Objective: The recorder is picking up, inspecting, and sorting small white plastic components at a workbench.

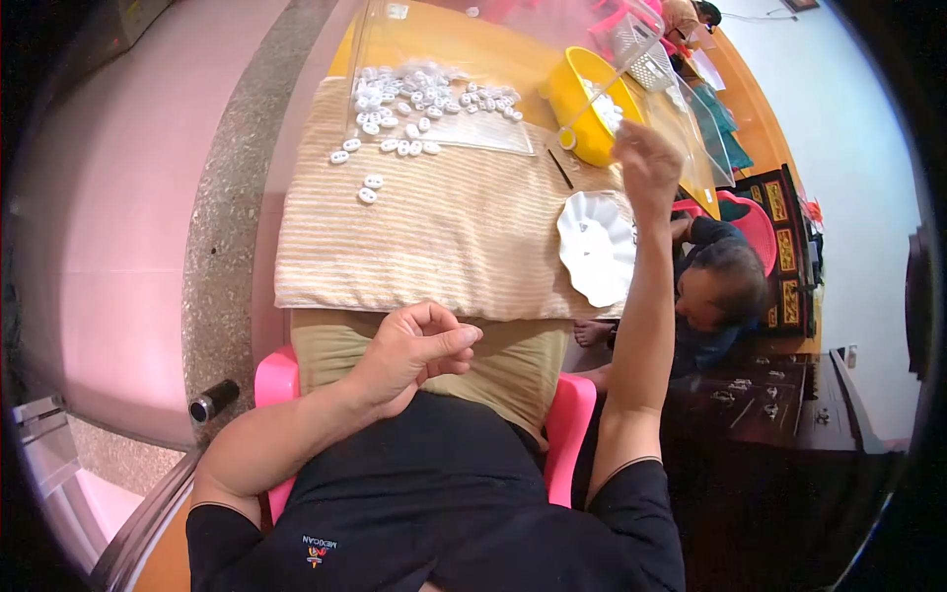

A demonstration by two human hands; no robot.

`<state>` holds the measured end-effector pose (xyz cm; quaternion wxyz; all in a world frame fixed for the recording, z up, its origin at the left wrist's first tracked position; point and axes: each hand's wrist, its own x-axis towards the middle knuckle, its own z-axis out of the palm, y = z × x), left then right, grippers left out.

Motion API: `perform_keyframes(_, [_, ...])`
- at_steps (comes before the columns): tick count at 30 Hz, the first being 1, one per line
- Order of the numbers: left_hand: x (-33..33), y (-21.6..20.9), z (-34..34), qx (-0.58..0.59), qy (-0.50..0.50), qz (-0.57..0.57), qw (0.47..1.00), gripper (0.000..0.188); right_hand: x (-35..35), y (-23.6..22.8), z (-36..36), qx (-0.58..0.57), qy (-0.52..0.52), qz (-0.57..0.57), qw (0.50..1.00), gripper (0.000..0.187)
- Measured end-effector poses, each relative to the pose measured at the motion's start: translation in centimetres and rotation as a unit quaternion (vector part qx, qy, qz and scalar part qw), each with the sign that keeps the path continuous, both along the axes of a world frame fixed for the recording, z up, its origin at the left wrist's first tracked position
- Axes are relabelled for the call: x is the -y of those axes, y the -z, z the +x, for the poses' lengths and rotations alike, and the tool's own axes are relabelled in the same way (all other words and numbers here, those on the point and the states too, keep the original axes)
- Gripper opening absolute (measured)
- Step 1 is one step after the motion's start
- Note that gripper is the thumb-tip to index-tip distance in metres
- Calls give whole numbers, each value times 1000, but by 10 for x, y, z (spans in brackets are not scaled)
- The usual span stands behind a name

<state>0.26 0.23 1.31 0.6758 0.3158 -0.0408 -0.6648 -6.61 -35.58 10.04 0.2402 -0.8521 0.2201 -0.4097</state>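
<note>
Over my lap, just off the near edge of the striped towel (424, 242), my left hand (419, 347) is closed, thumb pressed against the fingers; whatever it pinches is too small to make out. My right hand (649, 163) reaches to the near right rim of a yellow basin (577, 113). Its fingers are curled together, and what they hold, if anything, is hidden. White pieces (604, 107) lie inside the basin. Small white oval pieces (419, 89), each with dark spots, are heaped at the far left. Two loose ovals (369, 189) lie nearer on the towel.
A white wavy-edged dish (592, 247) sits at the towel's right, below a thin dark stick (560, 170). A clear plastic tray (483, 136) lies under the heap. Another person (725, 281) is low at the right; a white basket (646, 59) stands beyond the basin.
</note>
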Motion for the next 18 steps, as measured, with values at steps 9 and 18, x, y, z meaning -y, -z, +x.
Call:
perform_keyframes(9, [3, -4, -1, 9, -9, 27, 1000, 12, 50, -8, -19, -117, 78, 4, 990, 29])
perform_keyframes(18, [1, -4, -1, 10, -3, 28, 1000, 12, -22, 22, -70, -347, -2, 40, 937, 18])
